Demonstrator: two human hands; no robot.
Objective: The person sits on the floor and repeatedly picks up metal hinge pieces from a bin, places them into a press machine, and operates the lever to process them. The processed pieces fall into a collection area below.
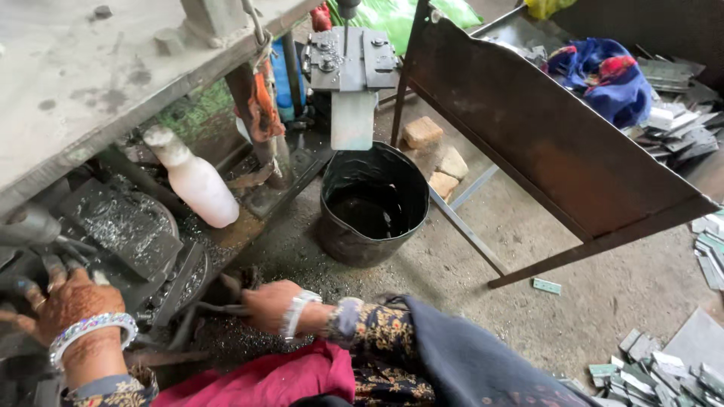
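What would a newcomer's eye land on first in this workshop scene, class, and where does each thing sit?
First, the black bucket of dark liquid in the middle of the floor, under a grey metal chute. Next, the white bottle leaning among metal shavings at left. In the foreground, the left hand grips a machine part while the right hand holds a dark bar low down.

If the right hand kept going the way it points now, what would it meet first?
The right hand points left, gripping a dark metal rod. Straight on lies the dark machine base strewn with metal shavings, though depth is unclear.
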